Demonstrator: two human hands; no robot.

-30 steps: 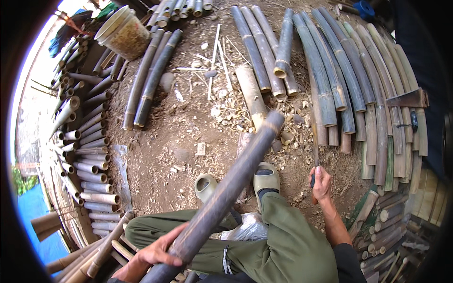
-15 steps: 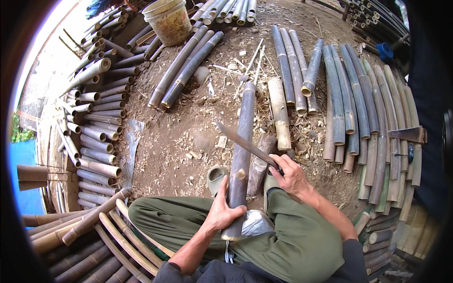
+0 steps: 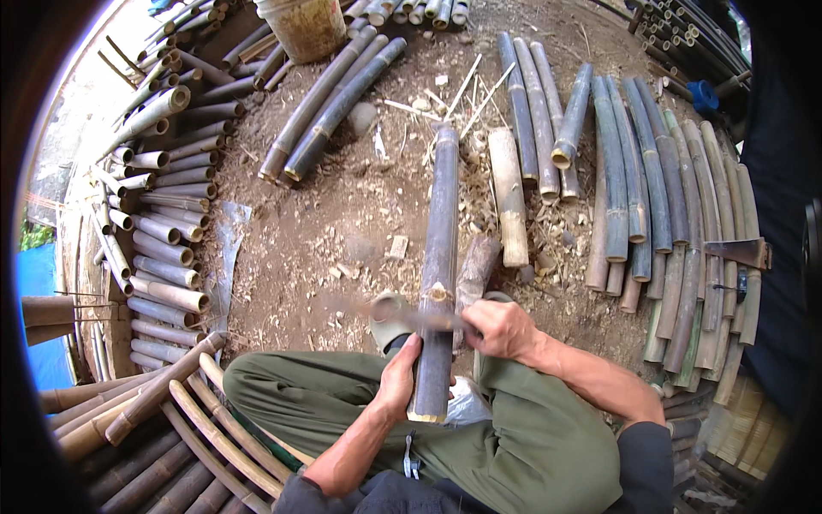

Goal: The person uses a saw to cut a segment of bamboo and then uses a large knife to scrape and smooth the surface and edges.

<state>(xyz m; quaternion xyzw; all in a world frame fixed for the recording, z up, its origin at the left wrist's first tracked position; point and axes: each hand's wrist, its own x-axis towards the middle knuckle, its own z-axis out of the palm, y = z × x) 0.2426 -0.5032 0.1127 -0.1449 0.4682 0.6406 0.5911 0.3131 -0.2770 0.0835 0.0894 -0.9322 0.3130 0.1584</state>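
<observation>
A dark bamboo pole (image 3: pixel 442 206) points away from me, its near cut end over my lap. My left hand (image 3: pixel 399 377) is wrapped around its left side close to that end. My right hand (image 3: pixel 499 328) is closed on the handle of a long knife (image 3: pixel 438 322), at the pole's right side. The blade crosses the bamboo just below a pale knot; its tip is smeared by motion, and whether it touches cannot be told. Beneath the pole's right side shows a short wooden log (image 3: pixel 476 272).
Bamboo lengths (image 3: pixel 629 163) lie in rows at the right, with a hatchet-like blade (image 3: pixel 738 251) on them. Stacked poles (image 3: pixel 167 231) line the left, below a dirty bucket (image 3: pixel 304 26). Chips litter the dirt floor (image 3: pixel 317 240). A sandal (image 3: pixel 387 319) shows beyond my left hand.
My right hand has come down and nearer, turning the knife from a slant to level across the bamboo. The pole has shifted slightly, still in my left hand.
</observation>
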